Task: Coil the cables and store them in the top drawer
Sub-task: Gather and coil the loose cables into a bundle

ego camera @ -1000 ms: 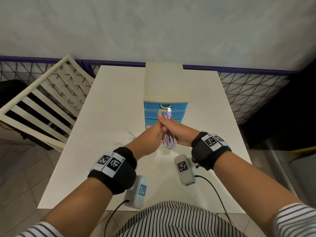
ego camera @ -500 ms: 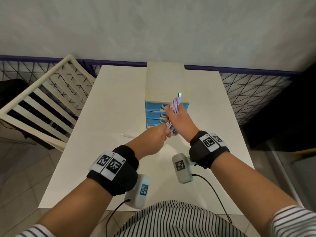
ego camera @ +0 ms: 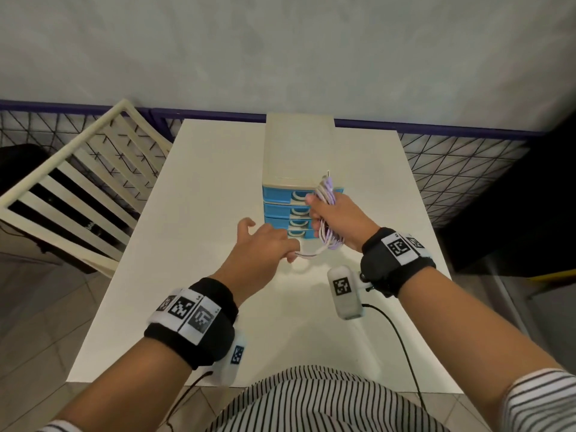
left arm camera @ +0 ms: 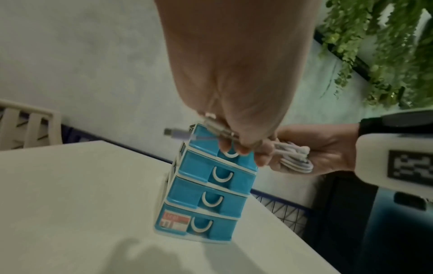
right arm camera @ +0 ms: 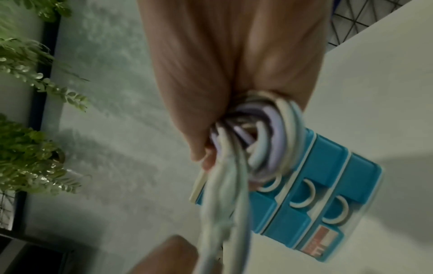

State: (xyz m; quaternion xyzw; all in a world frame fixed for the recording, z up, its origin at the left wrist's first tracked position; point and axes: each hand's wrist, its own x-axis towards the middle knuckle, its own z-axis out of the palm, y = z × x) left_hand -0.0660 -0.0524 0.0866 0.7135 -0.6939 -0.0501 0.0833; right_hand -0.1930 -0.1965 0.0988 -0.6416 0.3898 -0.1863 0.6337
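Lilac and white cables [ego camera: 327,210], smooth and round in section, sit bundled in loops inside the right hand [ego camera: 338,218], whose fingers curl tightly round the middle of the coil; one plug end sticks up above the fist, and the loops hang out below it. That hand hovers right in front of the top drawer [ego camera: 290,194], covering the right part of its face. From the bottom of the bundle a loose tail runs leftward to the left hand [ego camera: 265,247], which pinches its plug ends between thumb and fingers in the left wrist view, while the thumb splays upward in the head view.

Behind both hands stands a small plastic drawer unit [ego camera: 299,145] with a cream shell and four glossy blue drawers, all shut, each with a white half-ring pull; the lowest carries a red-and-white sticker [left arm camera: 176,221]. It rests on a matte white counter [ego camera: 202,198], near its far edge. Two black wristbands with checkered tags wrap the forearms. One cream slatted chair [ego camera: 74,185] stands to the left of the counter, and a black wire-mesh fence [ego camera: 452,169] with a purple top rail runs along the grey plastered wall. Green hanging foliage [left arm camera: 384,46] shows in both wrist views.
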